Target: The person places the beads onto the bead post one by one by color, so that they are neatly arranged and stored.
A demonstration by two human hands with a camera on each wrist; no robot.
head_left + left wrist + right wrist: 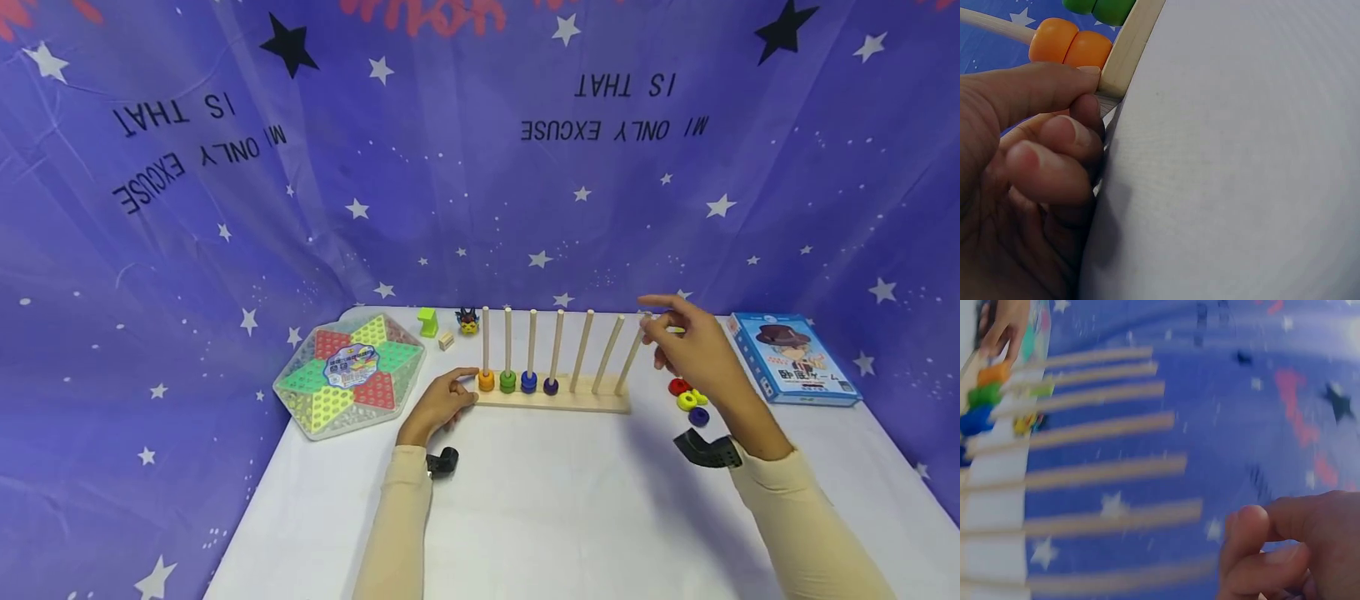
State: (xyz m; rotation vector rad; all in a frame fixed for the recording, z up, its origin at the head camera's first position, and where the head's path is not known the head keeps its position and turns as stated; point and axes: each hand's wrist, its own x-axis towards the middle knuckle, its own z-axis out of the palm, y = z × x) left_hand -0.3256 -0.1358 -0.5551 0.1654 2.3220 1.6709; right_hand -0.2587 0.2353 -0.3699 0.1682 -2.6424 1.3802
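Left grip (438, 402): pinching one end of the pale wooden seven-peg rack (585, 404)
Right grip (692, 346): near the rightmost peg (628, 365), hold unclear
Rack: toward the white worktop (562, 500)'s far edge

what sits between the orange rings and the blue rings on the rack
Green rings on their own peg, seen in the head view.

on the table (555, 517), the peg rack (555, 402) stands between game board (349, 375) and box (798, 358). loose rings (682, 406) lie right of the rack.
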